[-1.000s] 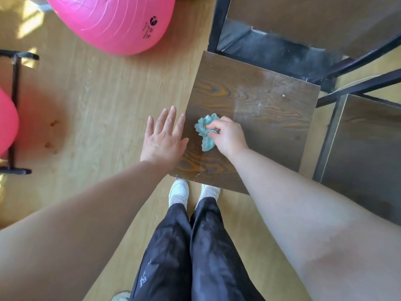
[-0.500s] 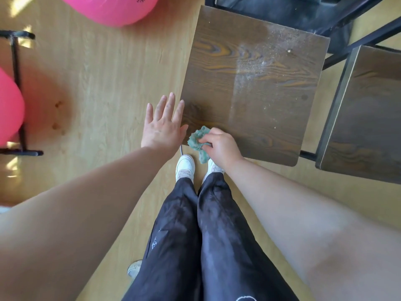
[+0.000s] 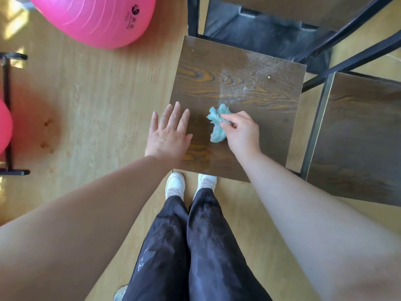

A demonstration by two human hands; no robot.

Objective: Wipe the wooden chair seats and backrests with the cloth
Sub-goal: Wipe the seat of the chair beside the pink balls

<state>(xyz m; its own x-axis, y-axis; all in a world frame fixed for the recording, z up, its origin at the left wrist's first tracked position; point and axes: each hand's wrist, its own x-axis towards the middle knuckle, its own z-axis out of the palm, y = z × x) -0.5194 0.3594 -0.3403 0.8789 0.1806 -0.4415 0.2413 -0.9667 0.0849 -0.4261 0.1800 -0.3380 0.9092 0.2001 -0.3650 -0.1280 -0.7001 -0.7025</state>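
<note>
A dark wooden chair seat [image 3: 256, 68] stands in front of me, with pale dust across its far right part. My right hand [image 3: 243, 133] grips a crumpled teal cloth [image 3: 217, 124] and presses it on the middle of the seat. Flat at the seat's left edge lies my left hand [image 3: 168, 133], fingers straight and spread, holding nothing. A second wooden seat [image 3: 358, 137] stands to the right. The backrests are out of view.
A pink exercise ball [image 3: 93, 18] lies on the wooden floor at the far left, and part of another pink ball [image 3: 4, 127] sits in a black stand [image 3: 7, 114]. Black metal frame bars [image 3: 347, 25] cross behind the seats. My legs and white shoes [image 3: 174, 184] are below.
My right hand has carried the cloth from the seat's near left corner up to the middle of the seat. My left hand stays flat at the left edge.
</note>
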